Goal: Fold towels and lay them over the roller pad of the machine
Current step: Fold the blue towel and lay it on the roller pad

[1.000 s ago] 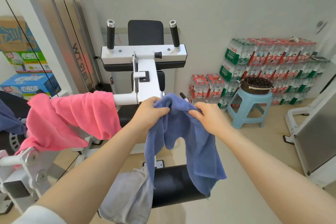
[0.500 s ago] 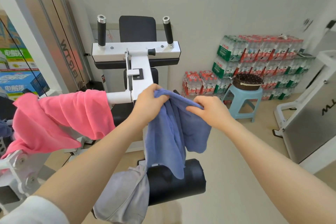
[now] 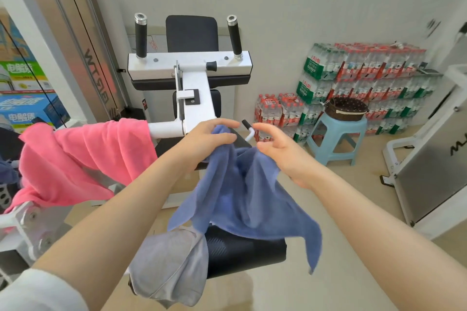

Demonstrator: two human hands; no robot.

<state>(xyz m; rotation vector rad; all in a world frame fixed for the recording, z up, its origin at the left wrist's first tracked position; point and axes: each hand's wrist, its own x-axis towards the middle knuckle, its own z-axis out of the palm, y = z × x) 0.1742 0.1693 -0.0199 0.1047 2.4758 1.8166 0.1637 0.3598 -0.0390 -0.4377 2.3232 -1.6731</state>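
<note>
My left hand (image 3: 209,137) pinches the top corner of a blue towel (image 3: 242,197), which hangs down in loose folds over the black roller pad (image 3: 242,252). My right hand (image 3: 275,146) is just right of that corner, fingers spread, with the towel's edge draped against its palm side. A grey towel (image 3: 171,267) lies over the left end of the same black pad. A pink towel (image 3: 80,159) is draped over another pad of the white machine (image 3: 194,98) at the left.
A light blue stool (image 3: 336,136) with a dark basket (image 3: 346,108) on it stands at the right, before stacked packs of bottled water (image 3: 364,76). A second white machine (image 3: 434,149) is at the far right. Cardboard boxes (image 3: 22,98) sit at the far left.
My right hand has let go of the blue towel and its fingers have spread. The towel has dropped open and swung wider, and it now hangs lower over the black pad.
</note>
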